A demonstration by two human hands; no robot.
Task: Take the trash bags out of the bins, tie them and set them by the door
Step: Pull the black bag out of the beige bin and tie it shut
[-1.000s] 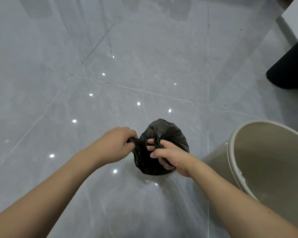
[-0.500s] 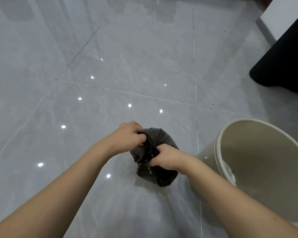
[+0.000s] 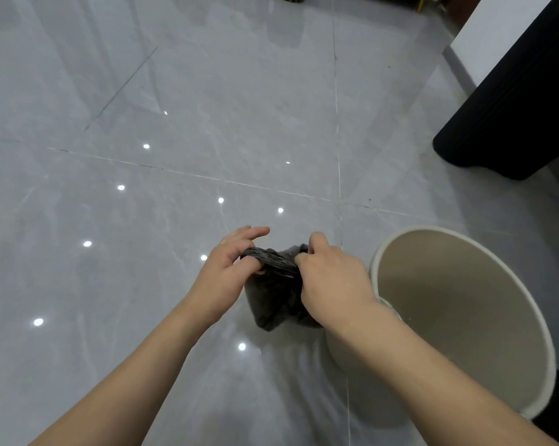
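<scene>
Fingers (image 3: pixel 244 263) of the left hand (image 3: pixel 222 275) pinch one twisted strand of a black bag (image 3: pixel 271 297), thumb and curled middle fingers closed on the plastic while the index finger sticks out straight above it. Fingers (image 3: pixel 304 260) of the right hand (image 3: pixel 331 278) curl tight around the other end of the gathered neck, knuckles up, so the strand runs taut and short between the two hands. The bag hangs or sits just below them, small and rounded, its lower part showing dull grey-black under the wrists; whether it rests on the floor (image 3: pixel 175 123) cannot be told from this angle. Both bare forearms reach in from the bottom edge and meet over the bag.

Just to the right of the bag, touching or nearly touching the right wrist in the view, stands a cream bin (image 3: pixel 464 317), round, open at the top, with no liner visible inside. The floor is pale grey glossy tile with thin joints crossing near the hands and small white points of reflected light scattered across it. At the upper right, well apart from the hands, a dark blue-black object (image 3: pixel 513 107) stands against a white wall (image 3: pixel 497 27). Small dark and yellow shapes at the top edge are too cropped to identify.
</scene>
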